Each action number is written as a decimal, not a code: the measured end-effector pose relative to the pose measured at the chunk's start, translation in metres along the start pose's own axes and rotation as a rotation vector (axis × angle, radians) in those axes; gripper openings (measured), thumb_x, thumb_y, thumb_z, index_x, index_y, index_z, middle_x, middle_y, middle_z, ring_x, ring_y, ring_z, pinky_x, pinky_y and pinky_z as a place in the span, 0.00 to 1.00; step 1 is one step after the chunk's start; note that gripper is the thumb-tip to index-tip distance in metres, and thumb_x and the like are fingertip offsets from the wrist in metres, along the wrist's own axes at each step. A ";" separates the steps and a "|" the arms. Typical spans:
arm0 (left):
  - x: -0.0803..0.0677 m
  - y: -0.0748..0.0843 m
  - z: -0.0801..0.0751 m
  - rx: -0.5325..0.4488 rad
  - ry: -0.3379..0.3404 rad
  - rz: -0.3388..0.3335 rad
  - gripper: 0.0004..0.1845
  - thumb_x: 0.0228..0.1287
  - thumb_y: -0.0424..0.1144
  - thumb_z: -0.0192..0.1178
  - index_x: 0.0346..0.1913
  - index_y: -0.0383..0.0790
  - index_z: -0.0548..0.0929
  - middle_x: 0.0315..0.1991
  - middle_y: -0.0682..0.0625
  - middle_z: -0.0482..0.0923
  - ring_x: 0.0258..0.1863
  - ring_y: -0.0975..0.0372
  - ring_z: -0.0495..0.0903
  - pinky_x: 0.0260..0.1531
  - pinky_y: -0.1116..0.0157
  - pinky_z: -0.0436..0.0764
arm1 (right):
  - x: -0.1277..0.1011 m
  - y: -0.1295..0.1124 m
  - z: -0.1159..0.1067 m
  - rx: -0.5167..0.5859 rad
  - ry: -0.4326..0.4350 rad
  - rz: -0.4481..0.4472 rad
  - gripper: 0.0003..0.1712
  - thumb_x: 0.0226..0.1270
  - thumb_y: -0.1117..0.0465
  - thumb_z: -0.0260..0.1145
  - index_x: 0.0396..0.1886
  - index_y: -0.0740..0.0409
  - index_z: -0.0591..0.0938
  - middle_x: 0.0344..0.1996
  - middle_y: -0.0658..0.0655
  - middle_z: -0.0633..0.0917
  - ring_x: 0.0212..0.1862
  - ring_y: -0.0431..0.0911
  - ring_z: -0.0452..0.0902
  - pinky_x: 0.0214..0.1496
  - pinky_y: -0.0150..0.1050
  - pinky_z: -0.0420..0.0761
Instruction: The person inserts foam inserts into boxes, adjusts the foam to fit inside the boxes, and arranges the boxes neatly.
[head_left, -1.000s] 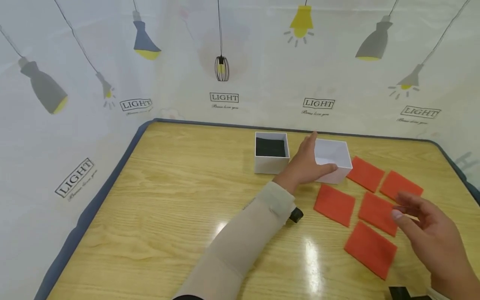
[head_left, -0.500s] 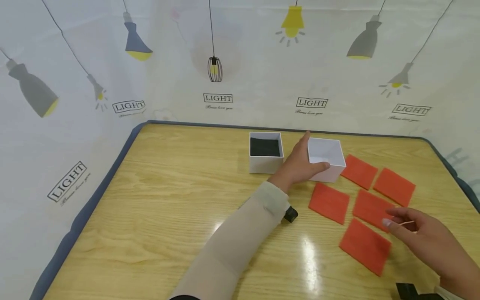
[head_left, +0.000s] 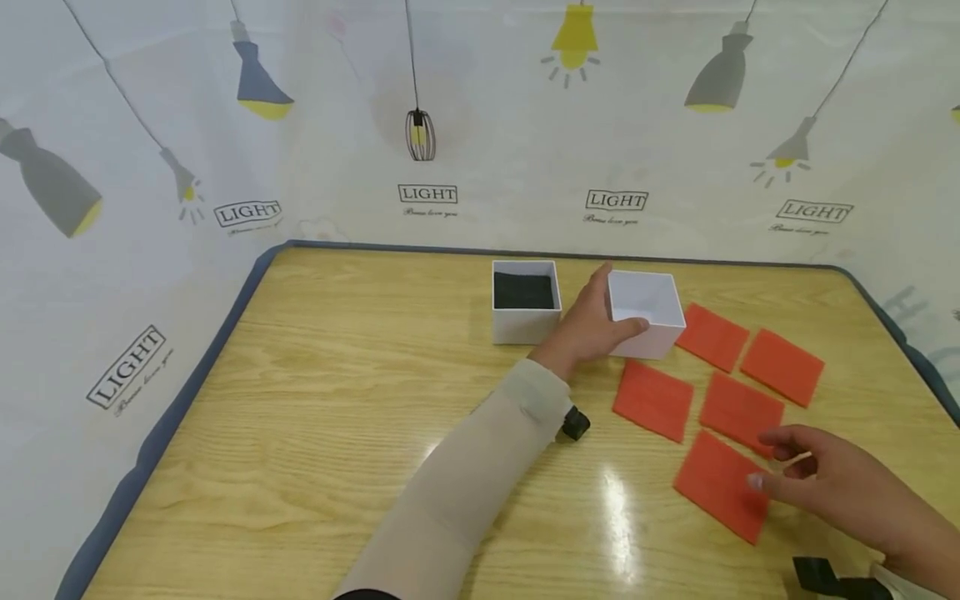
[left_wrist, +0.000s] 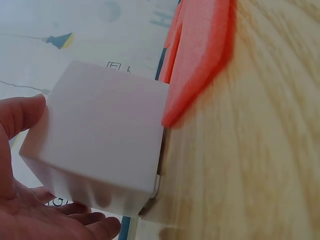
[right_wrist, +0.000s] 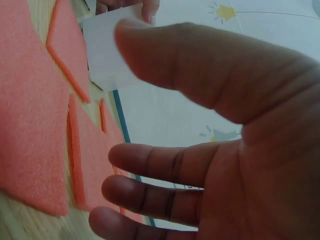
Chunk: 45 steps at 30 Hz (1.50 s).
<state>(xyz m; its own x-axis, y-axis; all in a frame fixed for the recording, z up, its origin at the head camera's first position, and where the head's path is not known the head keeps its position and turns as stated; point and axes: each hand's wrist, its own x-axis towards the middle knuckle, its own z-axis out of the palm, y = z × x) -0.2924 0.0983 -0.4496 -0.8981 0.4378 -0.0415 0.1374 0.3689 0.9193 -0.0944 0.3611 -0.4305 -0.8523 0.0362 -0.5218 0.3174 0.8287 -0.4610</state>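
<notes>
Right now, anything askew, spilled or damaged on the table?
Nothing stands out. Five orange foam squares lie flat and loosely scattered, unstacked. The two white boxes stand upright; the left hand holds the empty box, and the right hand hovers at the nearest square. No spill or damage visible.

Two boxes stand side by side at the far middle of the counter (head_left: 337, 400): the left box (head_left: 525, 302) has a pad (head_left: 523, 290) lying in it, and the right box (head_left: 645, 312) sits against the left hand (head_left: 588, 329). Five foam squares lie right of and nearer than the boxes. The right hand (head_left: 832, 483) rests at the right edge of the nearest square (head_left: 720, 483).
</notes>
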 end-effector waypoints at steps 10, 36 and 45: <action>0.002 0.002 -0.003 -0.012 0.012 -0.015 0.53 0.67 0.47 0.73 0.86 0.54 0.49 0.73 0.49 0.67 0.62 0.60 0.71 0.71 0.57 0.72 | 0.010 0.000 0.003 -0.049 -0.087 0.003 0.57 0.59 0.35 0.79 0.67 0.78 0.71 0.59 0.76 0.79 0.52 0.60 0.79 0.48 0.52 0.86; 0.001 0.000 -0.005 -0.074 -0.025 -0.034 0.53 0.69 0.46 0.72 0.86 0.60 0.47 0.77 0.49 0.63 0.65 0.58 0.70 0.72 0.53 0.71 | 0.007 -0.022 0.022 -0.289 -0.008 -0.078 0.70 0.41 0.30 0.85 0.71 0.73 0.68 0.60 0.76 0.71 0.52 0.62 0.77 0.48 0.57 0.82; 0.001 -0.002 -0.002 -0.071 -0.047 -0.039 0.53 0.69 0.47 0.71 0.86 0.59 0.46 0.79 0.49 0.61 0.68 0.58 0.70 0.72 0.53 0.71 | 0.007 -0.026 0.032 -0.347 0.026 -0.057 0.72 0.37 0.30 0.87 0.70 0.73 0.67 0.55 0.76 0.73 0.46 0.61 0.78 0.43 0.57 0.83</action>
<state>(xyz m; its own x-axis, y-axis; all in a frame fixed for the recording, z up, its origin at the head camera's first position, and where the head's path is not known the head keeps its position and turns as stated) -0.2945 0.0961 -0.4506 -0.8813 0.4630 -0.0944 0.0715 0.3282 0.9419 -0.0951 0.3214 -0.4449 -0.8763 -0.0048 -0.4818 0.1127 0.9702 -0.2147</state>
